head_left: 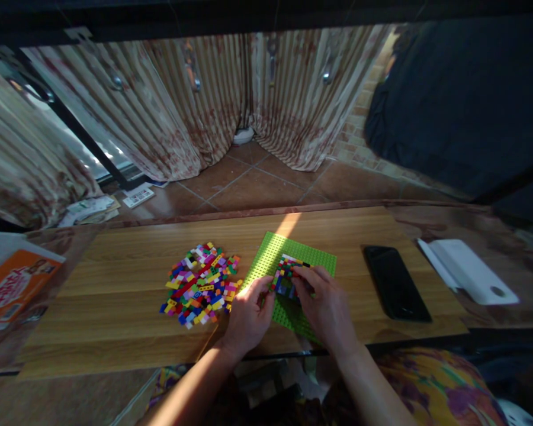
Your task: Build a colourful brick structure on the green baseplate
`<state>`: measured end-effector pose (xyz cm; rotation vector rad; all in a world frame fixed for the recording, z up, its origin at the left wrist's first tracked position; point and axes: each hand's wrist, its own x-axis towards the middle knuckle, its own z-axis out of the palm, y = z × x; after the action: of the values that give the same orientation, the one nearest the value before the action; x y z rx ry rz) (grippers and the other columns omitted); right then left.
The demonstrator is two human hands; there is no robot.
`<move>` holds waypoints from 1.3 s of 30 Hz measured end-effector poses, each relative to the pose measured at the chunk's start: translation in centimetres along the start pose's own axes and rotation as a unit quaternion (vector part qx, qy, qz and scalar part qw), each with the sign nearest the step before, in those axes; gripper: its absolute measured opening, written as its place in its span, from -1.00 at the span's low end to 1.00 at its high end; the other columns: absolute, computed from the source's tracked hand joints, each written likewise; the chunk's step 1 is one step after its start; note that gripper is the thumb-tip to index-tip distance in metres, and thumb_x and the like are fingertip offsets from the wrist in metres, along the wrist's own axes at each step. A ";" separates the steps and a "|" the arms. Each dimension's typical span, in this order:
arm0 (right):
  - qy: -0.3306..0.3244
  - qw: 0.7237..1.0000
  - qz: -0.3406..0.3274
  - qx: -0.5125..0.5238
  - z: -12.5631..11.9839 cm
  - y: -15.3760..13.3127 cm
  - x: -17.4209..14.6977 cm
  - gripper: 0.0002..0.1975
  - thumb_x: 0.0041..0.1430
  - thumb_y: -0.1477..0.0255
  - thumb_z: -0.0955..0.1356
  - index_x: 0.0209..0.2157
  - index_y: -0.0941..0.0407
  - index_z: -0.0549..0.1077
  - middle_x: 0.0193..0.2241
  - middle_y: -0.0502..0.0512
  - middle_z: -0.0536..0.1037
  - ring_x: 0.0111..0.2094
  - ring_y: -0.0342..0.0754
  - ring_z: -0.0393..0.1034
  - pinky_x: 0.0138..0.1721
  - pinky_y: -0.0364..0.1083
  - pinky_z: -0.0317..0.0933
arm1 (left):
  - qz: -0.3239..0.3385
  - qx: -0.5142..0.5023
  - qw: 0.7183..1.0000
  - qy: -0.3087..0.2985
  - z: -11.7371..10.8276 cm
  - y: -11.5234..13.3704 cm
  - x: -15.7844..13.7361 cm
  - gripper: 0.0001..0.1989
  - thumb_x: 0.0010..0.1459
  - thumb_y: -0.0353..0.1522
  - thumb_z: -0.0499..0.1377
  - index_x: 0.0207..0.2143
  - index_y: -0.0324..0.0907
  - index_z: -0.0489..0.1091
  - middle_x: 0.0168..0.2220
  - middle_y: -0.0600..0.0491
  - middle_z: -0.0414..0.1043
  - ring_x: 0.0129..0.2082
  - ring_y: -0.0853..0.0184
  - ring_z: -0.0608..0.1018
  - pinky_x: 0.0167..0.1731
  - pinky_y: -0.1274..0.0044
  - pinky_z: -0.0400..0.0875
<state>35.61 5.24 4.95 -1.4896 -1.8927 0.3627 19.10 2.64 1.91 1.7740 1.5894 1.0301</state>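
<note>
Walls of multicoloured plastic bricks (286, 273), lower centre, could be loosened by uneven pressure from curled left hand (250, 315) and right hand (327, 303), whose grasp cannot be told.

- Far to the left of the left hand (249, 316), I saw large white lettering (11, 288) in Chinese-style characters on the orange panel (31, 266) of a whitish box; slant and blur kept me from reading it surely.
- Just beneath that lettering was a small barcode (12, 312), its digits too tiny.
- Beyond the grip, leftward on the floor, a white packet (138, 196) bore dark print, also illegible.
</note>
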 end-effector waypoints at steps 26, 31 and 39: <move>0.035 0.998 -0.026 0.050 0.8 -0.2 0.1 -0.87 0.28 0.47 0.27 -0.28 0.08 0.45 -0.26 0.09 0.50 -0.23 -0.09 0.43 -0.22 -0.12 0.32 | 0.001 0.001 1.000 0.007 -0.1 0.3 0.1 -0.75 0.17 -0.45 0.11 -0.08 -0.15 0.40 -0.34 0.08 0.53 -0.36 0.37 0.55 -0.33 0.56 0.41; 0.038 0.997 -0.014 0.059 0.4 -0.2 0.2 -0.88 0.28 0.46 0.26 -0.27 0.10 0.45 -0.30 0.07 0.51 -0.27 -0.09 0.43 -0.23 -0.11 0.32 | 0.003 0.004 1.000 0.004 -0.1 0.3 0.1 -0.75 0.18 -0.45 0.10 -0.08 -0.15 0.39 -0.35 0.08 0.53 -0.37 0.37 0.55 -0.35 0.56 0.41; 0.072 0.995 0.003 0.076 -1.2 0.7 0.2 -0.85 0.29 0.43 0.26 -0.23 0.09 0.47 -0.29 0.07 0.54 -0.28 -0.09 0.45 -0.24 -0.10 0.34 | 0.000 0.008 1.000 0.008 -0.1 0.4 0.0 -0.75 0.17 -0.45 0.10 -0.09 -0.15 0.40 -0.35 0.08 0.54 -0.37 0.37 0.55 -0.38 0.57 0.42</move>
<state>36.96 5.45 5.47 -1.3837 -1.7097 0.3823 19.22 2.61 2.26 1.7808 1.6117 1.0368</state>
